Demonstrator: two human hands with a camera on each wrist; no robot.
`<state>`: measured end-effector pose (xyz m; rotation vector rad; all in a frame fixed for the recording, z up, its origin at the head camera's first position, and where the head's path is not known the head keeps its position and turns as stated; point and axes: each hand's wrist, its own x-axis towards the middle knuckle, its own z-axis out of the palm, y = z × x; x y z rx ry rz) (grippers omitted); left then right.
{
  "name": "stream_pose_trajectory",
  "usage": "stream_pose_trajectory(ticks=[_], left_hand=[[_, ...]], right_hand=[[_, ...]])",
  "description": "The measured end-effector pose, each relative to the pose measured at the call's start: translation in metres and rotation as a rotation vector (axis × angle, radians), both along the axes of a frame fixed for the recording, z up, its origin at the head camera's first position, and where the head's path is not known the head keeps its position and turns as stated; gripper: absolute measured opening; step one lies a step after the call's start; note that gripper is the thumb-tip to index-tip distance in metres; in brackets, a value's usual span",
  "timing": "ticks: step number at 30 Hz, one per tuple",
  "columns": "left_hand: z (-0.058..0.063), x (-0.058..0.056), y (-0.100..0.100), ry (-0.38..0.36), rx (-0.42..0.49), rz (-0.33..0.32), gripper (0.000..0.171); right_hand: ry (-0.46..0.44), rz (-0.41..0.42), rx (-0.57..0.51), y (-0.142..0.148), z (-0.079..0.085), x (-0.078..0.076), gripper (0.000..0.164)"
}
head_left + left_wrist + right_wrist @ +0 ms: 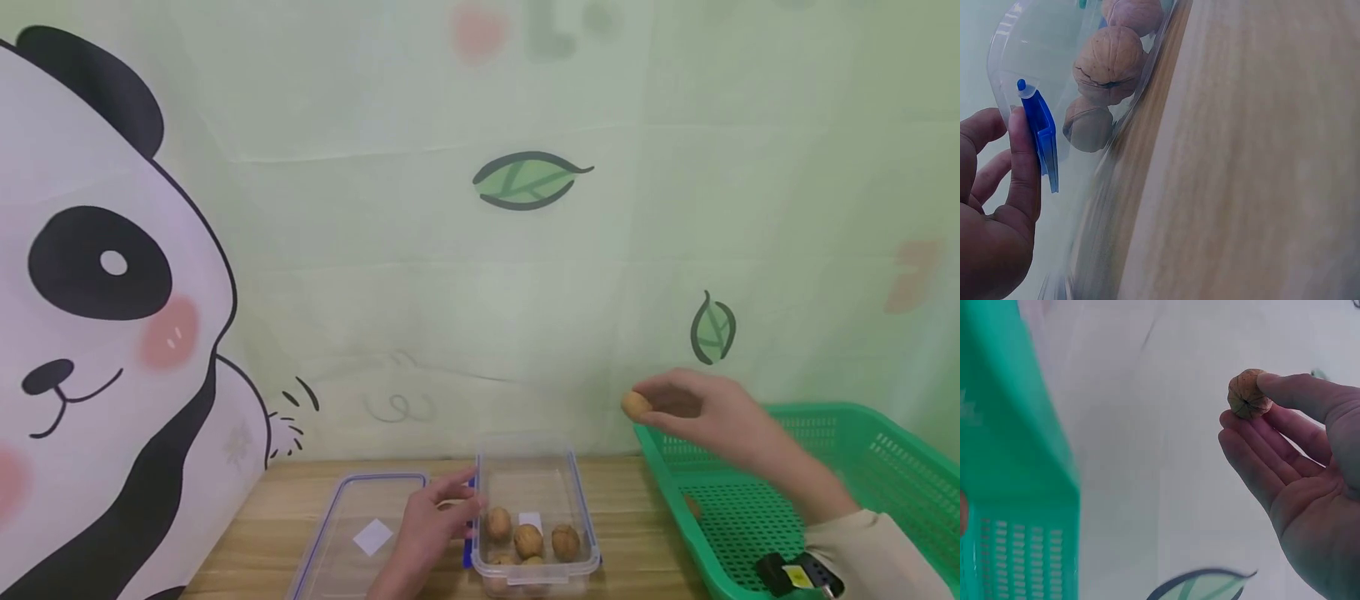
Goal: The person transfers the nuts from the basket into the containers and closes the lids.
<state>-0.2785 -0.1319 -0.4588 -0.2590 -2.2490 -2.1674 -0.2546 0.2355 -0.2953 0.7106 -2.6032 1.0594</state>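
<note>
My right hand [693, 408] pinches a walnut [636, 406] between thumb and fingertips, raised above the green basket's left rim. In the right wrist view the walnut [1247, 394] sits under the thumb, the other fingers stretched out below. My left hand [435, 521] holds the left rim of a clear plastic container [587, 521], its fingers beside a blue latch [1040, 128] that hangs unfastened. Several walnuts [528, 541] lie at the container's near end, over a white label. Some walnuts [1109, 65] show through its wall in the left wrist view.
A clear lid [330, 546] with a blue seal and a white label lies left of the container on the wooden table [637, 533]. On the right stands the green basket [675, 508], with a brown thing partly visible inside. A panda-printed cloth [420, 292] hangs behind.
</note>
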Motion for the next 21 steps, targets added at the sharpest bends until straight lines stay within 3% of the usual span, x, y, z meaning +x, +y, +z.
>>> stream_pose_trajectory(ticks=[11,21], left_hand=[[-0.002,-0.002,0.000,-0.001,-0.013,0.004,0.054],[-0.002,-0.003,0.001,0.010,-0.007,0.001,0.055]], right_hand=[[0.176,0.107,-0.167,-0.050,-0.018,0.013,0.028],[0.151,0.104,-0.280,-0.081,-0.040,0.013,0.027]])
